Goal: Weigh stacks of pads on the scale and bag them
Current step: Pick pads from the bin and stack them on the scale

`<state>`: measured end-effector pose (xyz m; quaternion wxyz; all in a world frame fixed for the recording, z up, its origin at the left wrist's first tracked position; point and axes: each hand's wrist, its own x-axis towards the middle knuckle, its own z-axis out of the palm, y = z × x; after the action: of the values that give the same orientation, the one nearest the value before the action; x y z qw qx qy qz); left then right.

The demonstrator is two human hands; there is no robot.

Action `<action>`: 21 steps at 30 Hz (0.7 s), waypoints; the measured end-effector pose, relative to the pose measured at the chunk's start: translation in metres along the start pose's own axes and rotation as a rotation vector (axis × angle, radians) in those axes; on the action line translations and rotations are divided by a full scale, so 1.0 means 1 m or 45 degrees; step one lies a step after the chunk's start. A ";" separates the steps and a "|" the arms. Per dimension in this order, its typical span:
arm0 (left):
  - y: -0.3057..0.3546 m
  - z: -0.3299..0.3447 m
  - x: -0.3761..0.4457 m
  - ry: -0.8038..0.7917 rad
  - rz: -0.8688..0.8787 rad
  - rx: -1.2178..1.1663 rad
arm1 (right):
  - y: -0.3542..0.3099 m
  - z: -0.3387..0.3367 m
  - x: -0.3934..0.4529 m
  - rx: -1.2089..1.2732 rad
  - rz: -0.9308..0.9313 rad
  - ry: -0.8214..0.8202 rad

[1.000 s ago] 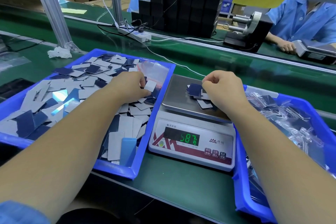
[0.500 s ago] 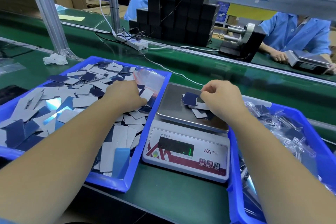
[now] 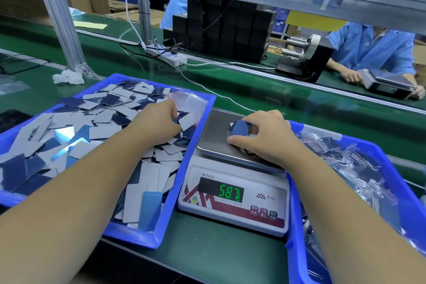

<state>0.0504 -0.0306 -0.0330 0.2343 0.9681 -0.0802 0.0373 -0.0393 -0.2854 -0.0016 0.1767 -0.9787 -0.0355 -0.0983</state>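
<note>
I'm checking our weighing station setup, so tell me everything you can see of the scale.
The scale is a white plastic body with a square brushed-metal pan, standing upright on the green bench between two blue bins. Its sloped front carries a dark display with green digits reading about 58.7, red graphics, a logo and three red buttons. A small stack of dark blue and grey pads lies on the pan, gripped by the right hand, which rests on the pan.

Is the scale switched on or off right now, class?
On. The scale's display shows lit green digits, while the right hand grips pads on its platform.
</note>
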 end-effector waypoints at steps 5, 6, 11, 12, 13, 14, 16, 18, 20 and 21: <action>0.000 0.000 0.000 -0.013 -0.025 0.015 | 0.000 -0.003 0.000 -0.007 -0.022 0.119; 0.001 -0.001 -0.001 -0.006 -0.025 0.029 | -0.002 -0.005 0.000 0.013 -0.035 0.174; 0.024 -0.013 -0.019 0.150 0.208 -0.409 | -0.027 -0.003 -0.001 -0.033 -0.209 0.346; 0.032 -0.016 -0.026 0.019 0.287 -0.663 | -0.033 0.000 -0.002 -0.059 -0.245 0.352; 0.040 -0.019 -0.033 -0.154 0.353 -0.889 | -0.037 0.003 -0.003 -0.083 -0.275 0.359; 0.046 -0.019 -0.037 -0.298 0.387 -1.047 | -0.041 0.005 -0.003 -0.104 -0.301 0.369; 0.051 -0.018 -0.038 -0.430 0.402 -1.240 | -0.045 0.009 -0.004 -0.137 -0.339 0.374; 0.049 -0.018 -0.035 -0.435 0.374 -1.272 | -0.045 0.010 -0.005 -0.142 -0.331 0.324; 0.040 -0.020 -0.031 -0.398 0.339 -1.195 | -0.043 0.006 -0.005 -0.108 -0.272 0.246; 0.035 -0.022 -0.030 -0.350 0.301 -1.123 | -0.041 0.003 -0.004 -0.095 -0.233 0.216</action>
<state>0.0144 -0.0475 -0.0008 0.6044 0.7565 -0.2281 -0.1024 -0.0471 -0.2462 0.0090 0.1329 -0.9654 -0.1060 -0.1977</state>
